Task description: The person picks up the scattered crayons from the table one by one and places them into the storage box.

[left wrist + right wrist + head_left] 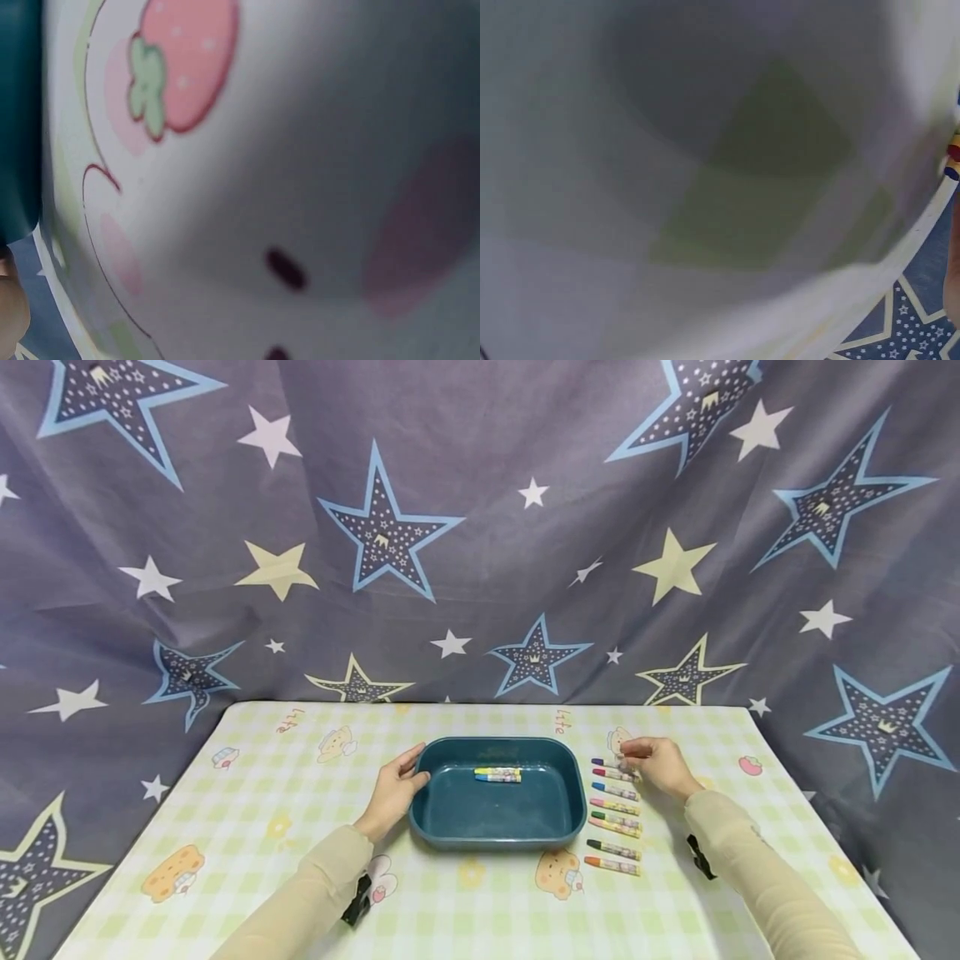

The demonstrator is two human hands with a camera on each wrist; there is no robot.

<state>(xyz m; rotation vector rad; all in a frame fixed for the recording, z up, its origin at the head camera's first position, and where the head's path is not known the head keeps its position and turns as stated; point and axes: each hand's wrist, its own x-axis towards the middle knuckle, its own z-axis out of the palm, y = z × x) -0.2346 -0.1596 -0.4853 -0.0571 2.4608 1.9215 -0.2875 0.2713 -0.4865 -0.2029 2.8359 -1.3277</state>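
A teal rectangular tray [498, 842] sits mid-table with a yellow crayon [508, 771] and a blue crayon [498, 778] side by side inside, near its back wall. My left hand [396, 787] grips the tray's left rim, thumb over the edge. To the tray's right lies a column of paper-wrapped crayons. At its far end my right hand [660, 764] pinches the right end of the purple crayon [606, 762], its fingertips covering part of the wrapper. Just nearer is the crimson crayon [609, 773]. The right wrist view catches only crayon ends [953, 154] at its edge.
Nearer in the column lie a blue crayon [615, 791], a pink crayon [615, 807], a green crayon [615, 818], a black crayon [613, 849] and an orange crayon [612, 865]. A checked cloth [247, 877] covers the table; a star-patterned curtain [465, 485] hangs behind.
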